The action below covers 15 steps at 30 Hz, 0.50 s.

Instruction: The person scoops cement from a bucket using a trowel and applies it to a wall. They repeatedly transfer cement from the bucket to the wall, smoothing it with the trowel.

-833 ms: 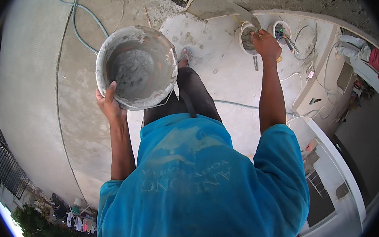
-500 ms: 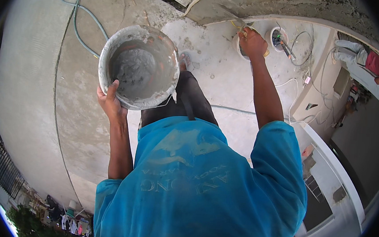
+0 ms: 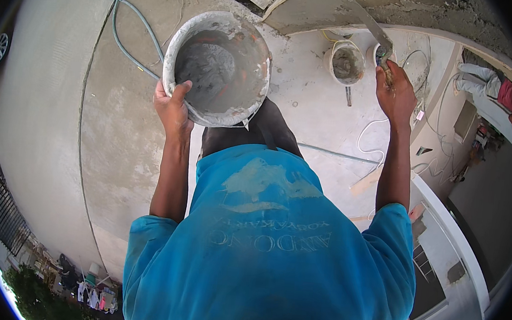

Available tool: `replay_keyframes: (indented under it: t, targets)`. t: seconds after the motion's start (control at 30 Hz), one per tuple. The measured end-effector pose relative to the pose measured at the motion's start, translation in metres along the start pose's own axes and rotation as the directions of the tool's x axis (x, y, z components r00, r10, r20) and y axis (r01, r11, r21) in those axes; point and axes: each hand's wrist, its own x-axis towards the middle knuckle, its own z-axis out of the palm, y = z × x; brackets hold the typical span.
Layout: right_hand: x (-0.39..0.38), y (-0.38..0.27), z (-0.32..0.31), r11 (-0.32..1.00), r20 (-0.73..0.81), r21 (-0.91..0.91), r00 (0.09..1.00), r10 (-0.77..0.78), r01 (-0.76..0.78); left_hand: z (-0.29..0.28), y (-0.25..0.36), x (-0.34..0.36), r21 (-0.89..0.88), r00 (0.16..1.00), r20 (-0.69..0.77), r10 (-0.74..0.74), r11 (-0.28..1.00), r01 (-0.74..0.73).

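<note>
My left hand (image 3: 174,108) grips the near-left rim of a large, mortar-crusted bucket (image 3: 171,63), thumb over the edge. The bucket is tilted so that its inside faces up at me, and grey wet mortar (image 3: 212,72) coats its bottom and walls. Out to the right, my right hand (image 3: 398,96) is closed round the handle of a trowel (image 3: 376,28). Its long metal blade points up and left, in front of a plastered wall (image 3: 442,15). Bucket and trowel are well apart.
A smaller white bucket (image 3: 329,65) with grey mortar stands on the floor, left of my right hand. Another bucket (image 3: 372,55) is partly hidden behind the trowel. A hose (image 3: 136,19) loops at left, and a white cable (image 3: 361,138) lies at right. Another person (image 3: 510,96) is at far right.
My right hand has come right and nearer, uncovering the small bucket; the trowel blade now shows plainly. The large bucket has shifted up and right in the view, still in my left hand.
</note>
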Motion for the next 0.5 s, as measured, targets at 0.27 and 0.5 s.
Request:
replay_keyframes:
  t: [0.27,0.5]
  targets:
    - [-0.020,-0.098,-0.012,0.854,0.232,0.027,0.828,-0.510,0.519,0.049,0.044,-0.015,0.131,0.975,0.207,0.080,0.985,-0.109]
    - [-0.013,-0.161,0.014,0.895,-0.032,-0.183,0.907,-0.420,0.407,0.061,0.068,-0.025,0.295,0.924,0.286,0.254,0.894,-0.337]
